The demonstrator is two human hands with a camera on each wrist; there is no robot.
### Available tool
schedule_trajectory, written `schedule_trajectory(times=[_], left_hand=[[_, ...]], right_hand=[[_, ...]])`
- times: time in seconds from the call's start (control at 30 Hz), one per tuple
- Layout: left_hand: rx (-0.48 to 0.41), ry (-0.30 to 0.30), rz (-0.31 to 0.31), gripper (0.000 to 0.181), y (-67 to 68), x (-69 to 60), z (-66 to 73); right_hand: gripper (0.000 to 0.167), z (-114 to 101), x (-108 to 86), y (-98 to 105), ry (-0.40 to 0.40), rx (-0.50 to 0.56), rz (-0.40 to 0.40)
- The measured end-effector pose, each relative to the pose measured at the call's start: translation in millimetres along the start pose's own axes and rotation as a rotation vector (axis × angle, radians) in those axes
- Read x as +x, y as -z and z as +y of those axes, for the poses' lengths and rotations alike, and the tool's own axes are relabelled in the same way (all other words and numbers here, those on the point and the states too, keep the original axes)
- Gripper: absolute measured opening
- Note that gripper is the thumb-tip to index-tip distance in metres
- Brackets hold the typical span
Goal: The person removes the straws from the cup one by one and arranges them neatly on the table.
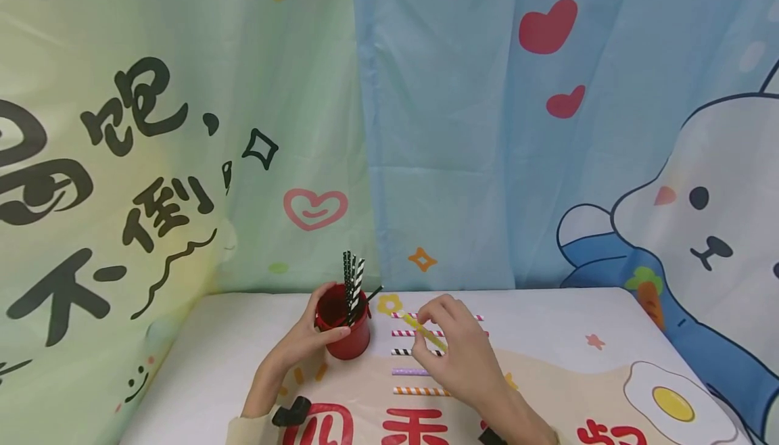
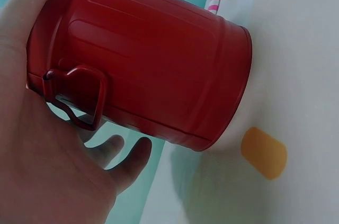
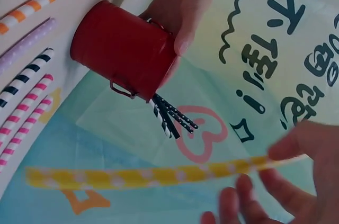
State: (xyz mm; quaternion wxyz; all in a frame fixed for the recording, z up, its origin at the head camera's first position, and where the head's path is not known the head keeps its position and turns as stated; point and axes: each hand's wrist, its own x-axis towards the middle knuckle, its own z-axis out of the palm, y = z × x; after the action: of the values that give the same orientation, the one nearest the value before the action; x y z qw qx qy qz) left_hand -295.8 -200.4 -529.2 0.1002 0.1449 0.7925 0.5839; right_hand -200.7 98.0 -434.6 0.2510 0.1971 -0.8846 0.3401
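Pointing far-left, the yellow straw [image 1: 424, 332] slants from the right hand [image 1: 460, 352].

Bucket, cylindrical, metal [image 3: 124, 49]: plain red. Slim tubular straws inside: one striped black and white [image 1: 358, 279], others black with white dots [image 3: 179, 114]. Straw, long, tubular [image 3: 132, 178]: yellow, pale spots. Straws, tubular, in a row: two pink-and-white striped [image 3: 26, 108]; one black-and-white striped [image 3: 26, 77]; one lilac, white-dotted [image 3: 26, 45]; one orange-and-white striped [image 3: 29, 10]. Desk [image 1: 548, 323]: white and beige, red lettering.
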Motion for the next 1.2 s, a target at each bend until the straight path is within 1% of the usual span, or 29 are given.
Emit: schedule_trajectory(times=[0.17,0.3,0.43,0.53,0.7,0.8,0.9,0.97,1.0,1.13,1.2], left_hand=[[0.006,-0.008,-0.002,0.091,0.2,0.1,-1.3],[0.006,-0.013,-0.002,0.09,0.0,-0.1,-1.9],[0.003,-0.01,0.001,0.091,-0.7,-0.3,-1.9],[-0.002,-0.005,0.004,0.091,-1.5,-0.5,-1.6],[-0.01,0.002,0.007,0.092,-1.4,-0.6,-1.5],[-0.005,0.007,0.005,0.092,-1.2,-0.2,-2.2],[-0.003,0.01,0.005,0.092,-1.1,-0.3,-2.3],[-0.008,0.012,0.009,0.092,-1.1,-0.5,-1.7],[-0.009,0.011,0.01,0.092,-1.1,-0.8,-1.3],[-0.017,0.016,0.019,0.092,-1.7,-0.4,-0.7],[-0.015,0.015,0.019,0.091,-2.0,-0.2,-0.9]], right_hand=[[0.021,0,-2.5,-1,-0.02,-0.174,-0.131],[0.018,-1,-7.8,-3,0.011,-0.27,-0.226],[0.018,-2,-17.9,-7,0.051,-0.338,-0.307],[0.018,0,-26.8,-11,0.07,-0.382,-0.397],[0.028,4,-42.2,-19,0.077,-0.418,-0.58],[0.029,10,-53.0,-25,0.11,-0.431,-0.622],[0.027,16,-62.7,-32,0.155,-0.447,-0.613],[0.025,20,-66.9,-36,0.17,-0.454,-0.617],[0.025,22,-68.3,-38,0.171,-0.459,-0.622],[0.022,26,-70.5,-45,0.128,-0.463,-0.693],[0.021,29,-71.4,-48,0.113,-0.461,-0.712]])
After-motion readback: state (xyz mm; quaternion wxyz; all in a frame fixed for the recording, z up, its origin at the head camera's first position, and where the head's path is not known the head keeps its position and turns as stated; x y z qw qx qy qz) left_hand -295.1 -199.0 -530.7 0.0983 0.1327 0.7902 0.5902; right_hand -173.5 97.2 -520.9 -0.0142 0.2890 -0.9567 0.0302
